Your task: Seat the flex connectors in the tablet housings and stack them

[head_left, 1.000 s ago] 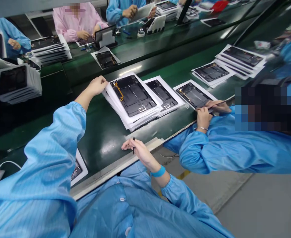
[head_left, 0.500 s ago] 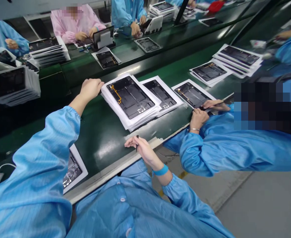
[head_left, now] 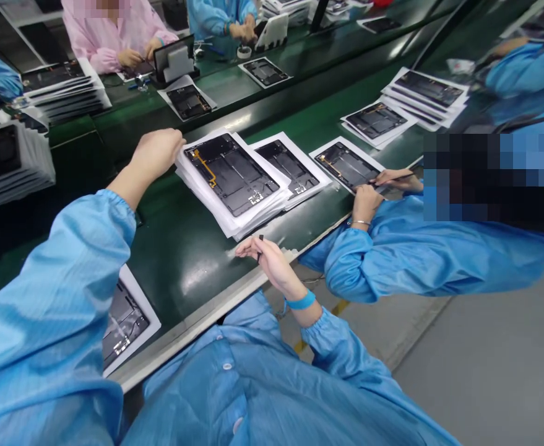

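Note:
A stack of tablet housings with white sheets between them (head_left: pixel 232 176) lies on the green bench in front of me. The top housing is black inside, with an orange flex cable on its left side. My left hand (head_left: pixel 158 152) has its fingers closed at the far left corner of this stack; the fingertips are partly hidden. Near the bench's front edge, below the stack and apart from it, my right hand (head_left: pixel 272 263) holds a thin black stick-like tool (head_left: pixel 260 240) between thumb and fingers. Another housing on a white sheet (head_left: pixel 130 316) lies partly under my left sleeve.
A second stack of housings (head_left: pixel 290 170) stands against the right of mine. Beyond it, a co-worker's hands (head_left: pixel 369 198) work at another housing (head_left: pixel 346 164). More housings (head_left: pixel 376 121) lie farther right. Across the bench sit other workers, with stacks (head_left: pixel 62 90) and a black stand (head_left: pixel 174 59).
My view has shifted, so the bench and stacks appear farther left and slightly higher. Both my hands keep about the same places relative to the stack. A worker's hands opposite have come together.

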A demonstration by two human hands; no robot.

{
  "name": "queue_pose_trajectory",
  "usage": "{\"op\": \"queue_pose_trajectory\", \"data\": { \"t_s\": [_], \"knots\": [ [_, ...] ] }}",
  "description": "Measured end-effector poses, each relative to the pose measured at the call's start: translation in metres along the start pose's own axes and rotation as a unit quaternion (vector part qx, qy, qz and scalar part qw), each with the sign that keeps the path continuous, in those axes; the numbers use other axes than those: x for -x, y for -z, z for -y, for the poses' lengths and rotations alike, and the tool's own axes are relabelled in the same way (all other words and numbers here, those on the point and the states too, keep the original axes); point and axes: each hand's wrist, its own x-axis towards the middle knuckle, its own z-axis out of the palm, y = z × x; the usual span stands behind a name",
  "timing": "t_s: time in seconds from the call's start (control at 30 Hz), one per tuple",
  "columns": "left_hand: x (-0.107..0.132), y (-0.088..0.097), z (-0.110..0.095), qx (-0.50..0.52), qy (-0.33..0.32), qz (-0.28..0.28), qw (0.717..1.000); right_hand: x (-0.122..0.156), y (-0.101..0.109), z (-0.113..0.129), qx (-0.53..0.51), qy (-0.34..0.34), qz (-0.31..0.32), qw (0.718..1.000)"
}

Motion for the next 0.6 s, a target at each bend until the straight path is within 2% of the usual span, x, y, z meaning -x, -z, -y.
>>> {"op": "queue_pose_trajectory", "data": {
  "t_s": [0.1, 0.33, 0.5, 0.6],
  "knots": [
    [0.002, -0.011, 0.006, 0.102, 0.067, -0.037, 0.992, -0.002, 0.002, 0.005, -0.014, 0.021, -0.029, 0.999],
    [0.028, -0.042, 0.018, 0.286, 0.192, -0.079, 0.936, -0.029, 0.011, 0.016, -0.043, 0.103, -0.126, 0.986],
    [0.029, -0.04, 0.006, 0.333, 0.235, -0.074, 0.91, -0.051, 0.02, 0.02, -0.037, 0.153, -0.174, 0.972],
    [0.044, -0.034, 0.0, 0.339, 0.251, -0.043, 0.906, -0.056, 0.022, 0.022, -0.033, 0.173, -0.192, 0.965]
  ]
}}
